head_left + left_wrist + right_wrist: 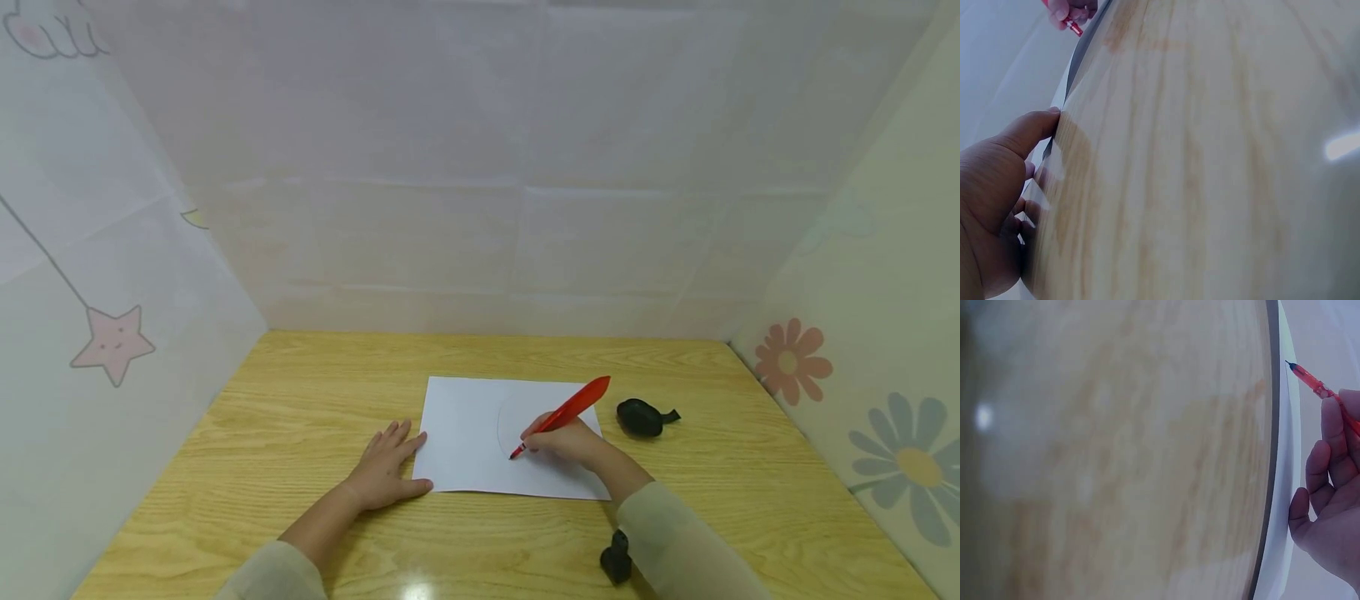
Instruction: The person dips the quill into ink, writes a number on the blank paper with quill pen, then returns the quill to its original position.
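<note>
A white sheet of paper [457, 433] lies on the wooden table, with a thin curved line drawn on it right of its middle. My right hand [566, 440] holds a red feather-shaped pen [573, 406], its dark tip at the lower end of that line. In the right wrist view the pen [1310, 380] sits between thumb and fingers of the right hand [1335, 481]. My left hand [382, 473] rests with fingers spread at the paper's left edge. The left wrist view shows this hand's thumb [1032, 130] on the paper's edge.
On the table [315, 400], a dark oval object with a short tail [641, 417] lies right of the paper. Another small dark object [617, 560] stands near the front, close to my right sleeve. Patterned cloth walls [480, 250] enclose the table at back and sides.
</note>
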`<state>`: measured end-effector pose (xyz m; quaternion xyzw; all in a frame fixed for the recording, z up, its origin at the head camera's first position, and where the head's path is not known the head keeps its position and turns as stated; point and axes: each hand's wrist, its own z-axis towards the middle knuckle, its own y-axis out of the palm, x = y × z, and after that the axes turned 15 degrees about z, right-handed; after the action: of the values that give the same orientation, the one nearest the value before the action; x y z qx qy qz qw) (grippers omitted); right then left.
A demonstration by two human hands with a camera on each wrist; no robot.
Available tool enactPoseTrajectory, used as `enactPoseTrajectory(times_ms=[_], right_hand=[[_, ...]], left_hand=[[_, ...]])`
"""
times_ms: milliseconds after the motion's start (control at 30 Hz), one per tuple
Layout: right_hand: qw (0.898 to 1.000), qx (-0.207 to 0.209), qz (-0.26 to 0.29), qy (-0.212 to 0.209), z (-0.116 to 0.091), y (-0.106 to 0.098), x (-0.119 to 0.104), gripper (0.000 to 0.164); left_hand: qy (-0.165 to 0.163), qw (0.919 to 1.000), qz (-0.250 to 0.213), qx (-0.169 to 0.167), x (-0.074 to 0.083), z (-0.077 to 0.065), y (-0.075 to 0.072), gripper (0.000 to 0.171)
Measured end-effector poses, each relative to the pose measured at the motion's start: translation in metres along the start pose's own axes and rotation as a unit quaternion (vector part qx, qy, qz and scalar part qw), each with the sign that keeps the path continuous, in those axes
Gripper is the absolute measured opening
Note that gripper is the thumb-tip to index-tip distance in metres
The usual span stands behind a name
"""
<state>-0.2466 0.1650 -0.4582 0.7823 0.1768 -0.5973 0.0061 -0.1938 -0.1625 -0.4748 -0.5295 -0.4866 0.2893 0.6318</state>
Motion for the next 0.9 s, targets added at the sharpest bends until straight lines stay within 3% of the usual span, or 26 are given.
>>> enactPoseTrajectory(times_ms=[900], right_hand=[[1.0,-0.012,-0.018,-0.001,-0.008,-0.018,0.004,0.018]], left_hand=[[0.0,1.0,-0.006,-0.007,0.0,0.0,-0.001,0.079]])
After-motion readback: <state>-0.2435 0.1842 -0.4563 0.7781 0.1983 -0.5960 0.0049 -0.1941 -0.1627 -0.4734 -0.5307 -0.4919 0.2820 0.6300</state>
